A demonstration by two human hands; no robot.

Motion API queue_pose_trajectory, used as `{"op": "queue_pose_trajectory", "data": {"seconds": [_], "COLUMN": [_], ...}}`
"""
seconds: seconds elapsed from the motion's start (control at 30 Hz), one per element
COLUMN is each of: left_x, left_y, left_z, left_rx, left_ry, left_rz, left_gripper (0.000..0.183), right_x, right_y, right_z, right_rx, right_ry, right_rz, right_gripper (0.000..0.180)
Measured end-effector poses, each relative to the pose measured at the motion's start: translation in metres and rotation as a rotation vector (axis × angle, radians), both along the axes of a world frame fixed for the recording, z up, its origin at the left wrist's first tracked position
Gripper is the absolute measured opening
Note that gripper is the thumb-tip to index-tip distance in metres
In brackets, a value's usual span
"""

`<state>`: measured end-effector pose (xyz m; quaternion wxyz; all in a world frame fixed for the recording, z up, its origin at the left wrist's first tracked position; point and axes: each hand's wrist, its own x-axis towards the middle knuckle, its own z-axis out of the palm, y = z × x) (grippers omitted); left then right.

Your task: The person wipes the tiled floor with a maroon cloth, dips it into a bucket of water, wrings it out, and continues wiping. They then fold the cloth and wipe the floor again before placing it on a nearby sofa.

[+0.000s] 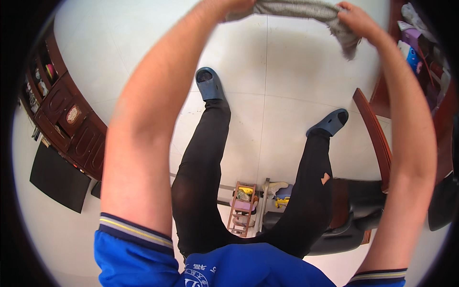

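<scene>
A grey woven cloth [297, 8] is stretched between my two hands at the top of the view, above the pale tiled floor [236, 150]. My left hand [241, 5], partly cut off by the upper edge, grips one end of it. Near the other end my right hand [358, 22] is closed on the cloth, and a frayed tail hangs below the fist. Both arms reach forward. Between them are my legs in black trousers [200, 158] and my feet in blue slippers [209, 86], set wide apart on the floor.
At left stands a dark red wooden cabinet [80, 143] beside a black panel [59, 179]. A wooden armrest [373, 140] and black padded seat [344, 242] are at right, near shelving [380, 97] holding assorted items. Behind my legs is a shoe rack [246, 215].
</scene>
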<state>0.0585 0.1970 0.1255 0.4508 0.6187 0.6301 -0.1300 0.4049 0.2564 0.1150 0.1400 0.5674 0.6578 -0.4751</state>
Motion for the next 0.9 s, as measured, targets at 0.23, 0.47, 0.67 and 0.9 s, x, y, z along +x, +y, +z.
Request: {"op": "queue_pose_trajectory", "data": {"seconds": [0.23,0.47,0.67,0.9], "left_x": [-0.033,0.013,0.004,0.027], "left_y": [0.028,-0.008,-0.036,-0.185], "left_z": [-0.069,-0.100,-0.122,-0.118], "left_rx": [0.490,0.627,0.606,0.521], "left_ry": [0.179,0.133,0.089,0.010], "left_rz": [-0.023,0.018,0.096,0.222], "left_gripper": [0.043,0.049,0.032,0.029], "right_x": [-0.063,-0.067,-0.064,-0.032], "right_y": [0.040,-0.011,-0.034,-0.185], "right_z": [-0.019,-0.076,-0.094,-0.108], "right_rx": [0.059,0.537,0.535,0.420], "right_ry": [-0.079,-0.101,-0.097,-0.062], "right_rz": [0.024,0.085,0.005,0.052], "right_gripper": [0.059,0.069,0.037,0.050]}}
